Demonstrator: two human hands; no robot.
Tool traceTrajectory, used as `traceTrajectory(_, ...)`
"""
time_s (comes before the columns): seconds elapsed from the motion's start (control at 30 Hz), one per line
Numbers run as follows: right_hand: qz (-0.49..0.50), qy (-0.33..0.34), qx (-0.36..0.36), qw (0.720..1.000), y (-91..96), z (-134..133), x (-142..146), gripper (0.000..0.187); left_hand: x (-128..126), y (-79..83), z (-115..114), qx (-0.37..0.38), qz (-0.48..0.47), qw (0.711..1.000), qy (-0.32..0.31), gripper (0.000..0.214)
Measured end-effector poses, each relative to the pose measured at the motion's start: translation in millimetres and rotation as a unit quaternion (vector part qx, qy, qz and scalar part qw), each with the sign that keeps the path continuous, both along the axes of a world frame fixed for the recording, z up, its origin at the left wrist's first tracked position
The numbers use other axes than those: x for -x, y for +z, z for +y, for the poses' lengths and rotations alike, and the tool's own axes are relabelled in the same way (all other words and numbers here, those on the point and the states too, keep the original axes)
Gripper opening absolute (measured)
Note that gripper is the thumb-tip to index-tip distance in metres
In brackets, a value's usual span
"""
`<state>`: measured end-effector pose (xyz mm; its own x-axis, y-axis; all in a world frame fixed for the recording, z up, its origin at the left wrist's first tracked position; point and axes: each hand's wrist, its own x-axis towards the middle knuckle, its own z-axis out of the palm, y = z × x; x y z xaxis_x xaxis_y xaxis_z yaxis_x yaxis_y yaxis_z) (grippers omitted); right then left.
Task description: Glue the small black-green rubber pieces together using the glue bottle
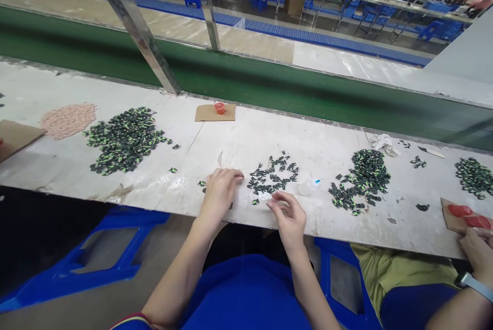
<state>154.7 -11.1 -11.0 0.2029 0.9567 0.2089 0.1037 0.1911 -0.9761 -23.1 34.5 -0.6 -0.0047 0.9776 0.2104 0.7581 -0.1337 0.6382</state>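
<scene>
My left hand (pixel 220 192) is over the front part of the white table, back of the hand upward, fingers bent together toward the right. Anything in its fingertips is hidden. Small dark green pieces (pixel 202 183) lie just left of it. My right hand (pixel 289 215) hovers by the table's front edge, thumb and forefinger brought together; whatever they pinch is too small to make out. Between and beyond my hands lies a loose ring of small dark, elongated pieces (pixel 265 182). One dark piece with bright green marks (pixel 255 201) sits near my right fingertips.
A big pile of dark and green pieces (pixel 125 140) and a pink pile (pixel 68 120) lie left. More dark pieces (pixel 367 173) are right, past a clear bottle with blue tip (pixel 309 186). A red cup (pixel 219 108) stands on cardboard (pixel 204 113). A co-worker's hand (pixel 477 250) is far right.
</scene>
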Motion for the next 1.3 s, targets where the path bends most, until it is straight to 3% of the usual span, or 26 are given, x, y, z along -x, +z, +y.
traceTrajectory(0.1, 0.038, 0.050, 0.041, 0.997, -1.9, 4, 5, 0.021, -16, 3.7, -15, 0.014, -0.102, 0.990, -0.100, 0.019)
traceTrajectory(0.23, 0.068, 0.063, 0.068, 0.993, -3.8, 7, 6, 0.012, -31, 4.8, -28, 0.048, -0.170, 0.980, -0.091, 0.014)
traceTrajectory(0.37, 0.062, 0.099, 0.096, 0.989, -3.1, 8, 2, 0.012, -29, 0.8, -32, 0.079, -0.201, 0.972, -0.096, 0.013)
traceTrajectory(0.47, 0.037, 0.113, 0.118, 0.986, -3.9, 8, -1, 0.014, -22, -5.2, -36, 0.066, -0.153, 0.983, -0.076, 0.015)
traceTrajectory(0.63, -0.022, 0.050, 0.131, 0.990, -8.1, 4, -5, 0.018, -20, -16.0, -46, -0.003, 0.006, 0.999, -0.050, 0.015)
traceTrajectory(0.8, -0.053, 0.057, 0.125, 0.989, -7.0, 0, 0, 0.018, -28, -16.8, -44, -0.004, 0.024, 0.998, -0.056, 0.011)
traceTrajectory(1.13, -0.006, 0.082, 0.126, 0.989, -0.7, -2, 4, 0.016, -28, -8.8, -43, 0.029, -0.091, 0.993, -0.070, 0.013)
traceTrajectory(1.3, -0.036, 0.077, 0.045, 0.995, 2.5, -2, 1, 0.012, -28, -0.2, -42, 0.067, -0.236, 0.967, -0.063, 0.015)
